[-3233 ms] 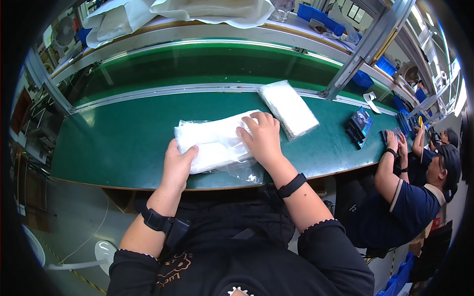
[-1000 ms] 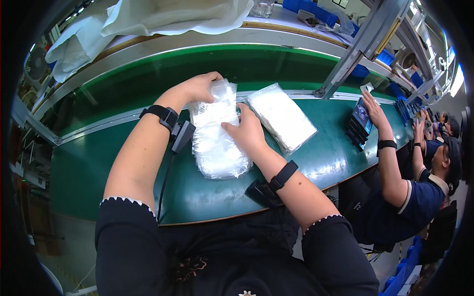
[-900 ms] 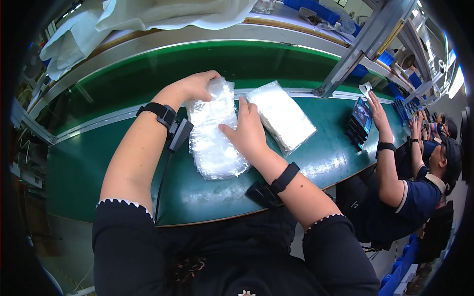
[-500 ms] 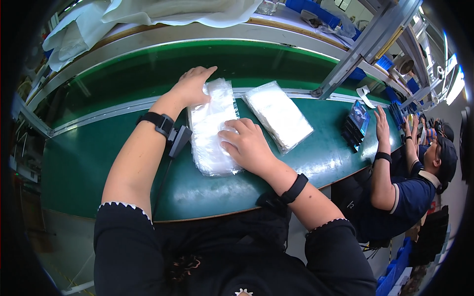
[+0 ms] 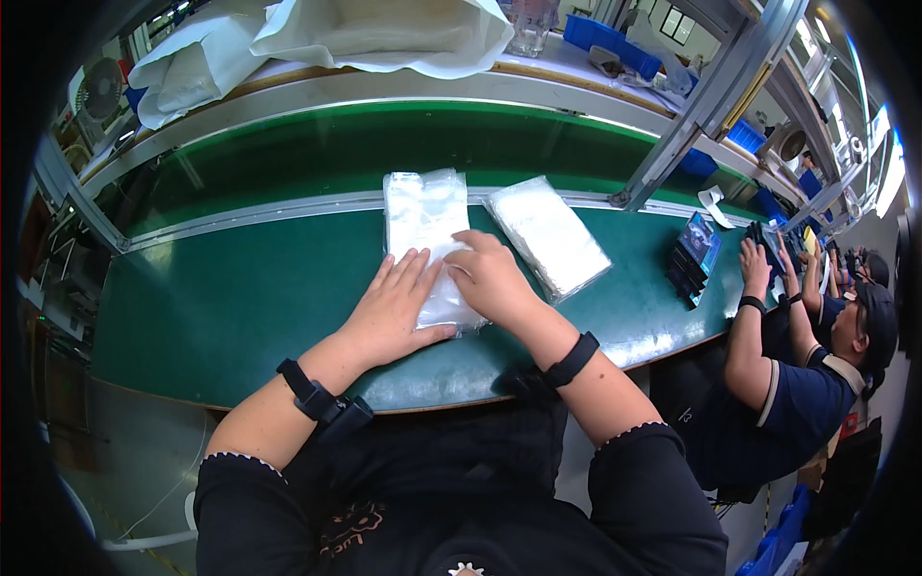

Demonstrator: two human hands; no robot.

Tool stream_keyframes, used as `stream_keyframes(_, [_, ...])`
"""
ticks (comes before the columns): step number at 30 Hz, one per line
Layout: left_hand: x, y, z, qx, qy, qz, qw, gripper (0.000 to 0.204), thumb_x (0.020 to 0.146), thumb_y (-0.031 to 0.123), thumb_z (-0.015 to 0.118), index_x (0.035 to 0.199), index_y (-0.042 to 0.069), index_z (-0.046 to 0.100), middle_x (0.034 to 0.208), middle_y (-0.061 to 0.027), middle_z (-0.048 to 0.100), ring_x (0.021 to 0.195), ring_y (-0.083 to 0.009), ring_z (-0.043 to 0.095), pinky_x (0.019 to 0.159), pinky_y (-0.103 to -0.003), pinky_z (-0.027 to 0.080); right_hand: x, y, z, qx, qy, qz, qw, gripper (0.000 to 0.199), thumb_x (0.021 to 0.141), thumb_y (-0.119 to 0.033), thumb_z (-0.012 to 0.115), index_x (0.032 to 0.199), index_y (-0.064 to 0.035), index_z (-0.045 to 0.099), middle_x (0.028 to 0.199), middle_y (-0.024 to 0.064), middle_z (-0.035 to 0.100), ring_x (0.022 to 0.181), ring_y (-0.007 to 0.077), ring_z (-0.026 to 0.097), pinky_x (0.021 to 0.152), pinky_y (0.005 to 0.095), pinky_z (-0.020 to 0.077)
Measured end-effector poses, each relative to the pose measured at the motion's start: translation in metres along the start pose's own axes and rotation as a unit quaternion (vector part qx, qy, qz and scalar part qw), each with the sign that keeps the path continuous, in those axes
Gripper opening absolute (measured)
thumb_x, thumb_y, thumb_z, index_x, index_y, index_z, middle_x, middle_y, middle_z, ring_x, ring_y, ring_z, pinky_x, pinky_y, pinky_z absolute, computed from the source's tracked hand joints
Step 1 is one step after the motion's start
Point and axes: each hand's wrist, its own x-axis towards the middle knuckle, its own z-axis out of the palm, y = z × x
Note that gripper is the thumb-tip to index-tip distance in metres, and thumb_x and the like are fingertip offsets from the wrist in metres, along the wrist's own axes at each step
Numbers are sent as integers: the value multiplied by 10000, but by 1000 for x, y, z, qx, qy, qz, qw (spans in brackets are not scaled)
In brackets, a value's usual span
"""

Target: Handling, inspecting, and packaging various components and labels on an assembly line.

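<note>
A stack of clear plastic bags (image 5: 424, 208) lies lengthwise on the green table (image 5: 230, 298) in front of me. My left hand (image 5: 392, 305) rests flat over the near left part of the stack, fingers stretched and slightly spread. On the right side of the stack is my right hand (image 5: 488, 276), its fingers bent and their tips touching the plastic; whether they pinch a bag is hidden. To the right, apart from both hands, a second bundle of clear bags (image 5: 549, 238) lies tilted on the table.
A metal rail and green panel (image 5: 317, 144) close off the far side. Above stands a shelf with white sheeting (image 5: 384, 34) and a blue bin (image 5: 615, 43). Dark boxes (image 5: 695, 254) stand at the right, beside a seated co-worker (image 5: 797, 370). A metal post (image 5: 706, 96) rises behind.
My left hand has come from the far end of the bag stack down to its near left part, now lying flat. The right hand stays on the stack's right side. The view has shifted slightly.
</note>
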Motion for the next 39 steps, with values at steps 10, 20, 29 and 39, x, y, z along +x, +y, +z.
stream_keyframes(10, [-3,-7,6,-7,16,20,1000,714,833,499,545,1321,6,379,1408,-231,288,1342,-357,228,1113,-452,137,-36,45,-47,-298,0,277,914,649,778,-228,639,1319,1,362,1304,318,358,1188,487,378,885,573,377])
stream_keyframes(20, [-7,-9,10,-19,29,22,999,707,835,514,529,1307,4,398,1397,-236,303,1339,-361,229,1112,-452,142,-38,21,-112,-49,88,143,985,260,812,-77,550,1055,13,562,975,228,607,894,396,584,762,422,471])
stream_keyframes(29, [-3,-12,2,-62,0,44,997,736,815,522,545,1314,3,392,1382,-235,318,1337,-375,207,1115,-450,134,-12,-33,-93,59,-16,-11,998,289,808,-22,545,1096,-7,555,961,189,616,876,355,602,775,372,480])
stream_keyframes(39, [-7,-13,11,-14,28,34,999,720,829,518,539,1331,28,372,1409,-228,288,1345,-351,225,1113,-458,141,64,22,-1,-261,-15,15,965,556,799,-149,608,1317,-112,410,1334,126,442,1263,311,386,960,524,372])
